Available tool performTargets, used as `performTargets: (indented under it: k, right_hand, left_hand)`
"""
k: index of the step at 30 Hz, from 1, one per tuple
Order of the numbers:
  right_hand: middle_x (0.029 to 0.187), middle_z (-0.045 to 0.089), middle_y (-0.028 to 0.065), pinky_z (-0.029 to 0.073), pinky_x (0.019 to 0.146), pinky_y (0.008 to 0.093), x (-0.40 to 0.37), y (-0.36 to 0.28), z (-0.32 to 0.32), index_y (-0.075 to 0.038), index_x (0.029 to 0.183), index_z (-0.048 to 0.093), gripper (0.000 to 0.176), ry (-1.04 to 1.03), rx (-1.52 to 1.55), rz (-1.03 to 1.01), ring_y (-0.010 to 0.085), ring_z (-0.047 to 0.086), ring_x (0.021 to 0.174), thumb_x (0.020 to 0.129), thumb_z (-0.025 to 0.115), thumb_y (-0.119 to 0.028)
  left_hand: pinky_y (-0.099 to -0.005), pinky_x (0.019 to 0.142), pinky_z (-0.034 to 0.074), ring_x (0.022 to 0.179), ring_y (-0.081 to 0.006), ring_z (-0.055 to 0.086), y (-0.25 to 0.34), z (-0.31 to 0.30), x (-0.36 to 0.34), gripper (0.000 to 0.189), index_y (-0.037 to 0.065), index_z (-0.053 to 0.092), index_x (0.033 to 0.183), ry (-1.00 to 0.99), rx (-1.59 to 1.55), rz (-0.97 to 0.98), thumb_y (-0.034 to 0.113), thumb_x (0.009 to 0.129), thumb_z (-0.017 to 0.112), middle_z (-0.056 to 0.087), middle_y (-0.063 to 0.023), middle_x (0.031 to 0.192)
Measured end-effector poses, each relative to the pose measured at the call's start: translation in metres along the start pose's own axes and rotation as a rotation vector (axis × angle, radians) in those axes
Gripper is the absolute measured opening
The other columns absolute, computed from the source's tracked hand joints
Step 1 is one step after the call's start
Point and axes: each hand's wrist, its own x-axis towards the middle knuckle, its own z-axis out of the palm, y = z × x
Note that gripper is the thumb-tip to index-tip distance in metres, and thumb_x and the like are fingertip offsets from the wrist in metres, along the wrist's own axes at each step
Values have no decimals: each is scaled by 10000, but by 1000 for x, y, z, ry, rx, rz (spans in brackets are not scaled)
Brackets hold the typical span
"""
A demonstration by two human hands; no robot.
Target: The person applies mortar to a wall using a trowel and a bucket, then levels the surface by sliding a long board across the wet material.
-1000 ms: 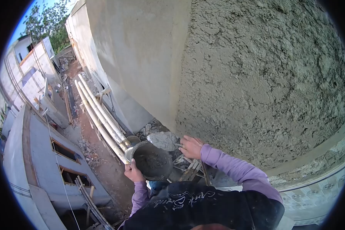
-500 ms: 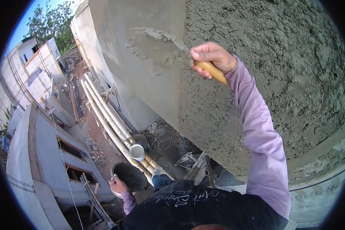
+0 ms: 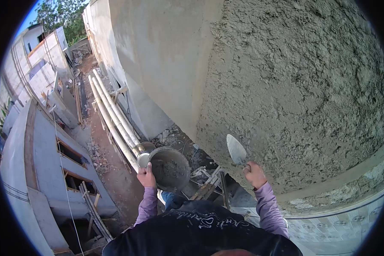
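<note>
My left hand (image 3: 146, 176) grips the rim of a dark round bucket (image 3: 170, 169) that has grey mortar inside. At the lower right of the rough mortar wall (image 3: 277, 98), my right hand (image 3: 254, 175) is closed on the handle of a trowel (image 3: 236, 149). The trowel's pointed metal blade is up and tilts to the left, in front of the wall. The handle is mostly hidden by my fingers.
Long pale poles (image 3: 115, 117) run beside the smooth wall section (image 3: 158, 51), with a white bucket (image 3: 143, 159) at their near end. Scrap wood and rubble lie below. A low building (image 3: 42, 158) stands at the left, and a patterned surface (image 3: 341, 226) at lower right.
My right hand with the trowel has come down from the upper wall, and the mortar smear there is gone from view. My left hand has raised the bucket and moved it right.
</note>
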Motion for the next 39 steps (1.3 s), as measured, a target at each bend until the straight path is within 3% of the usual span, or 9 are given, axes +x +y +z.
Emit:
performTargets:
  k: [6, 12, 26, 30, 32, 33, 34, 35, 39]
  right_hand:
    - [972, 633, 293, 487, 806, 506, 141, -146, -27, 61, 1045, 578, 349, 179, -110, -385, 470, 614, 930, 872, 668, -228]
    - [1016, 665, 290, 505, 880, 495, 299, -258, -46, 33, 989, 677, 358, 260, -261, -261, 455, 635, 984, 856, 680, -300]
    - [929, 679, 263, 500, 813, 504, 262, -300, -118, 18, 936, 646, 311, 660, -55, -407, 456, 645, 912, 859, 648, -284]
    - [999, 606, 222, 505, 764, 475, 161, -235, -49, -8, 1077, 557, 293, 443, 23, -729, 425, 619, 875, 839, 666, -139]
    - [981, 566, 210, 509, 754, 480, 95, -177, 23, -10, 1103, 526, 283, 35, -58, -686, 434, 616, 890, 874, 618, -148]
    - [990, 572, 208, 507, 791, 505, 60, -159, 49, -19, 1079, 552, 254, -346, -293, -518, 434, 616, 934, 889, 591, -182]
    - [1000, 605, 240, 496, 817, 530, 44, -105, 95, 8, 1041, 601, 254, -537, -338, -604, 454, 614, 934, 852, 599, -161]
    - [997, 624, 256, 487, 842, 544, 31, -49, 145, 16, 986, 629, 232, -554, -259, -654, 466, 616, 941, 828, 607, -152]
    - [986, 629, 285, 491, 838, 536, 45, -95, 168, 31, 919, 637, 211, -502, -296, -433, 469, 617, 941, 802, 619, -143]
  left_hand:
    - [-312, 615, 304, 634, -102, 317, -3, 22, -17, 489, 39, 362, 562, 21, -148, -111, 122, 877, 728, 346, 19, 609]
    - [-328, 628, 348, 601, -117, 349, -23, 13, -19, 469, 20, 398, 543, 27, -97, -67, 105, 851, 741, 382, -1, 615]
    - [-348, 577, 347, 570, -145, 378, -31, -35, -13, 441, -4, 431, 555, 182, 190, 48, 119, 839, 746, 415, -40, 598]
    - [-357, 575, 343, 555, -149, 369, 2, -16, -7, 459, -9, 430, 510, 113, 109, 57, 93, 836, 736, 392, -36, 551]
    - [-369, 567, 330, 553, -170, 385, 20, -4, -9, 427, -33, 482, 530, 75, 142, 100, 113, 831, 747, 404, -58, 580]
    - [-369, 563, 332, 563, -184, 403, 20, -1, -10, 421, -36, 501, 540, 24, 130, 81, 135, 831, 754, 405, -75, 591]
    - [-367, 563, 334, 567, -194, 415, 46, 7, -14, 430, -22, 484, 537, 17, 127, 108, 142, 826, 756, 412, -80, 594]
    - [-368, 555, 336, 561, -197, 415, 53, 14, -16, 437, -10, 462, 538, -30, 114, 169, 144, 821, 756, 415, -78, 605]
    - [-345, 528, 308, 551, -164, 384, 93, 39, -36, 464, 4, 408, 523, -260, 168, 282, 114, 814, 752, 380, -62, 595]
